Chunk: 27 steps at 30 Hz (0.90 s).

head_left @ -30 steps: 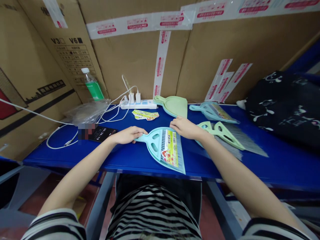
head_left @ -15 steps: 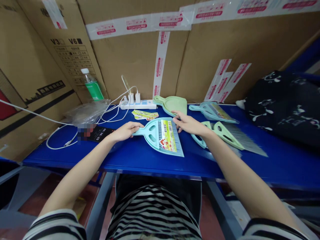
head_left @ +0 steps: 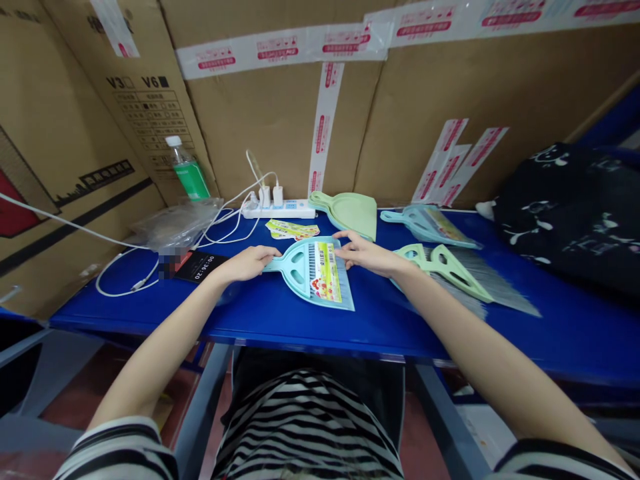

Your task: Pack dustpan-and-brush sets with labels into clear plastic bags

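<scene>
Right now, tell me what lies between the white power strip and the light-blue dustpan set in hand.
In the head view, printed label cards lie there on the blue table; a white cable loops left of them.

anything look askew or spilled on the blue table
Nothing looks spilled or broken. The loose labels lie overlapping and askew in front of the power strip, and white cable sprawls in untidy loops beside the phone.

Light-blue dustpan (head_left: 287,273), labelled brush (head_left: 312,263) inside
</scene>
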Each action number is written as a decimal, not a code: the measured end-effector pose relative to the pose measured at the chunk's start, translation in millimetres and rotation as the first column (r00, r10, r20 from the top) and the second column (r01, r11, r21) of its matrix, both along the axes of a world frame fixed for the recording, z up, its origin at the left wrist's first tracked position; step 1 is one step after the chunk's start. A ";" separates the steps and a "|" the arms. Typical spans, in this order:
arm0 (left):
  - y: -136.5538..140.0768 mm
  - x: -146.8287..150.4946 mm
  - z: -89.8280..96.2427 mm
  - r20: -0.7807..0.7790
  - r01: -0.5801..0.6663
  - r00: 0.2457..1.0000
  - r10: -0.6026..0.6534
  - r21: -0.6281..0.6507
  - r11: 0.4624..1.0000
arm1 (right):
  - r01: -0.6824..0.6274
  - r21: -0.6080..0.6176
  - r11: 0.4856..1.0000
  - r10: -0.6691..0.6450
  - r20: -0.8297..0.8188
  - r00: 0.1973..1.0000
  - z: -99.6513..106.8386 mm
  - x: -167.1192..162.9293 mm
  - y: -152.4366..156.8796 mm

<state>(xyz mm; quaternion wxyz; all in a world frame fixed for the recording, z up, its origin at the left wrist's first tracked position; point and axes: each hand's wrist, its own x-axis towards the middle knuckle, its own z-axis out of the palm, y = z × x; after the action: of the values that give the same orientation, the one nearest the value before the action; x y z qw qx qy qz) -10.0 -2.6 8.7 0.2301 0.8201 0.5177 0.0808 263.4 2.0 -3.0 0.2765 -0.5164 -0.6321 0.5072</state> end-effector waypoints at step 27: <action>3.9 -35.5 23.4 -0.352 -0.426 0.619 0.702 0.601 0.676 | -0.064 0.037 0.997 0.061 0.079 0.995 0.7 -5.1 1.2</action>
<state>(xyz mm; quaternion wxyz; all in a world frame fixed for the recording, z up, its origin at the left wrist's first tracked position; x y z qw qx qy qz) -45.5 1.3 32.1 -0.1720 0.6215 0.7637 0.0285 258.3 3.2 -2.4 0.2460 -0.5102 -0.6681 0.4825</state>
